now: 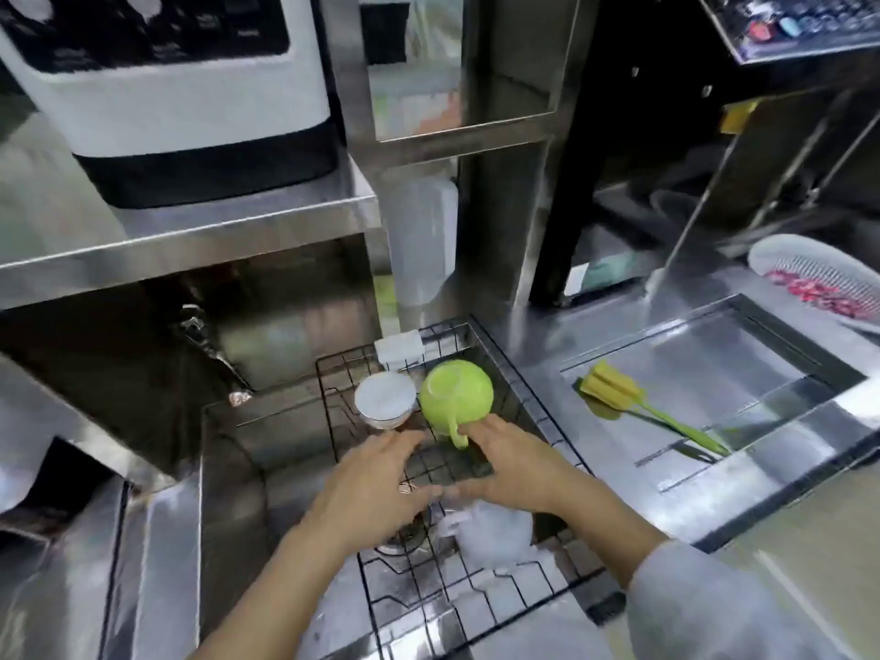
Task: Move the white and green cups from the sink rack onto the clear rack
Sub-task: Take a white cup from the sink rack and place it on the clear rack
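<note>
The white cup (495,535) at lower centre is blurred and partly hidden under the right hand (512,462). The strainer (819,283) is cut off at the right edge.

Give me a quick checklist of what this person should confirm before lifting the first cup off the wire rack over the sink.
1. Green cup within reach: ok; it sits upside down on the black wire rack, handle toward the hands.
2. Right hand near the handle: ok; its fingers are right beside it, though contact cannot be told.
3. Left hand free: ok; it holds nothing.
4. White cup located: ok, on the near part of the rack, partly hidden under the right hand.
5. Nothing stacked on the green cup: ok; a glass with a white base stands beside it.
6. Clear rack ready: cannot tell; it is not identifiable in this view.
</note>
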